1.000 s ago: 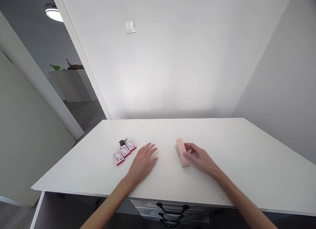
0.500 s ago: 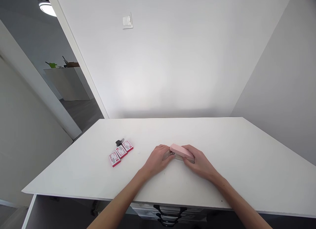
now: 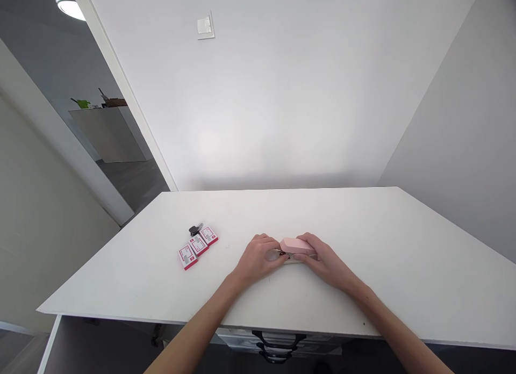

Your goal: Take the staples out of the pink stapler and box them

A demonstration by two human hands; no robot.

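A pink stapler (image 3: 296, 246) with a pale base lies on the white table between my hands. My right hand (image 3: 322, 260) is closed around its right part, thumb at the near side and fingers over the far side. My left hand (image 3: 261, 256) is closed at the stapler's left end, thumb and fingertips meeting at its front. Small metal parts show between the pink top and the base, too small to make out. What else my left fingertips pinch, if anything, is hidden.
Three small red-and-white boxes (image 3: 198, 244) lie in a slanting row on the left of the table (image 3: 133, 277). Beside them is a small black item with a metal end (image 3: 195, 229). A wall (image 3: 282, 94) rises behind, and drawers with black handles (image 3: 278, 342) sit below the front edge.
The stapler has turned a little and now lies more level across the view. My hands have shifted slightly with it. The boxes rest where they were.
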